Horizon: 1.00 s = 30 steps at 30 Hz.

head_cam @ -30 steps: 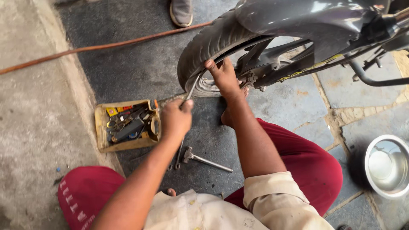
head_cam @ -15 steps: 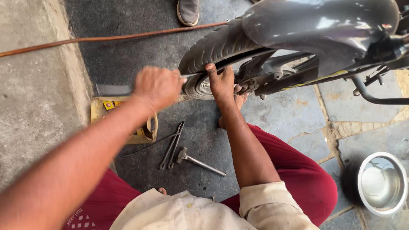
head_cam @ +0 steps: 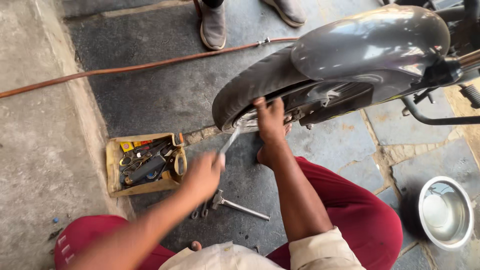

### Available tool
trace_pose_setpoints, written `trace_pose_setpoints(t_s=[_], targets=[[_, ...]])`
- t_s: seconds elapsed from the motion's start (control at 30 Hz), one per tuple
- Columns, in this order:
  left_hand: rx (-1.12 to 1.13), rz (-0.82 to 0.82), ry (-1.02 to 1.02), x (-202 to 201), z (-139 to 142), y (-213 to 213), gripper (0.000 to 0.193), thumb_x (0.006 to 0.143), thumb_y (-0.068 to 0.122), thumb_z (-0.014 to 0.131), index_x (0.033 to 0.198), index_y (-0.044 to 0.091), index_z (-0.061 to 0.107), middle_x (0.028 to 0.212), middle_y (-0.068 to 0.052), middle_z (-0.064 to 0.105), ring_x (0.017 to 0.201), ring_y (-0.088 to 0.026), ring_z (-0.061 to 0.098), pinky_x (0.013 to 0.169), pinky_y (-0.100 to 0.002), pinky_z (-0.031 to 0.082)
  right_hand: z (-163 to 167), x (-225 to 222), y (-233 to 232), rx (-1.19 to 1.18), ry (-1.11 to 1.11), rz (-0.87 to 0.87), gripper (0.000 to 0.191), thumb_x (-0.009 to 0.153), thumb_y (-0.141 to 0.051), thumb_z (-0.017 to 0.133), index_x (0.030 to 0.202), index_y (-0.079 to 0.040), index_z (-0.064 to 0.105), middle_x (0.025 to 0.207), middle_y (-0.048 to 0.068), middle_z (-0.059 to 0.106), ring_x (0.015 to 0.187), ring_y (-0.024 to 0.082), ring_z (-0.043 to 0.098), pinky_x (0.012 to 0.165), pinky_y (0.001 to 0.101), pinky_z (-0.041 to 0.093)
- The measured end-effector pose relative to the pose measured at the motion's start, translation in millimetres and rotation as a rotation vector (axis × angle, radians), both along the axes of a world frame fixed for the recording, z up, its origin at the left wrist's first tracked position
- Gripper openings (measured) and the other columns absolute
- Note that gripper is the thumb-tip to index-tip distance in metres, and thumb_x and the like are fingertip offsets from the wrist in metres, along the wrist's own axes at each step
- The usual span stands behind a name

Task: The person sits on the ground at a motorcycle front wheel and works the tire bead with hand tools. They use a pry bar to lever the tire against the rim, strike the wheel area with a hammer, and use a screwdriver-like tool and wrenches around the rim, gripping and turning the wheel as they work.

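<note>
A motorcycle's rear wheel [head_cam: 245, 92] stands in front of me under a grey mudguard [head_cam: 370, 47]. My right hand [head_cam: 270, 120] reaches onto the wheel's hub, fingers spread against it. My left hand [head_cam: 202, 177], blurred by motion, is closed round the handle of a metal spanner [head_cam: 230, 141] whose far end points up at the hub. I sit on the ground in red trousers.
A yellow tool tray [head_cam: 114, 175] with several tools lies at the left. A T-shaped wrench [head_cam: 240, 206] rests on the floor by my knee. A steel bowl [head_cam: 446, 211] sits at the right. An orange hose [head_cam: 135, 65] crosses the floor; another person's shoes [head_cam: 214, 25] stand beyond.
My left hand has swung down and right from beside the tyre to below the hub, still gripping the spanner. The view has shifted, showing the tool tray again.
</note>
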<state>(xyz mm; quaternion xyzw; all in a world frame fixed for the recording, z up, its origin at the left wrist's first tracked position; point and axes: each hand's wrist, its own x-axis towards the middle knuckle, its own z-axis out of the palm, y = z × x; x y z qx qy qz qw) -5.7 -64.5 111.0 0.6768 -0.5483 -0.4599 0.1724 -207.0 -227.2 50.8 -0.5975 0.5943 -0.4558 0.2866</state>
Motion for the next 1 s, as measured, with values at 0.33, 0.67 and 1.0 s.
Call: trace_pose_setpoints(t_s=[0.33, 0.67, 1.0], targets=[[-0.308, 0.045, -0.102, -34.1, 31.9, 4.3, 0.029, 0.103, 0.032, 0.053, 0.1, 0.007, 0.067, 0.084, -0.02, 0.07, 0.08, -0.044, 0.068, 0.069, -0.053, 0.053, 72.8, -66.3, -26.2, -0.43, 0.483, -0.137, 0.024, 0.113, -0.026, 0.061, 0.125, -0.005, 0.063, 0.121, 0.009, 0.064, 0.112, 0.027, 0.062, 0.093, 0.0398, 0.053], [-0.384, -0.025, -0.225, -25.2, 91.3, -9.9, 0.028, 0.104, 0.026, 0.053, 0.098, 0.002, 0.066, 0.081, -0.022, 0.069, 0.082, -0.046, 0.067, 0.072, -0.055, 0.051, 48.8, -9.9, 2.6, 0.021, -0.977, 0.086, 0.087, 0.086, -0.035, 0.087, 0.146, 0.004, 0.036, 0.132, 0.02, 0.053, 0.124, 0.034, 0.057, 0.114, 0.0492, 0.048], [-0.295, -0.031, -0.248, -1.9, 87.0, -28.3, 0.029, 0.103, 0.028, 0.052, 0.096, 0.002, 0.065, 0.077, -0.022, 0.07, 0.079, -0.045, 0.069, 0.072, -0.056, 0.053, 38.7, -4.6, -26.0, 0.119, -1.331, 0.518, 0.078, 0.086, -0.041, 0.089, 0.144, -0.003, 0.053, 0.137, 0.005, 0.064, 0.133, 0.024, 0.058, 0.121, 0.044, 0.041]])
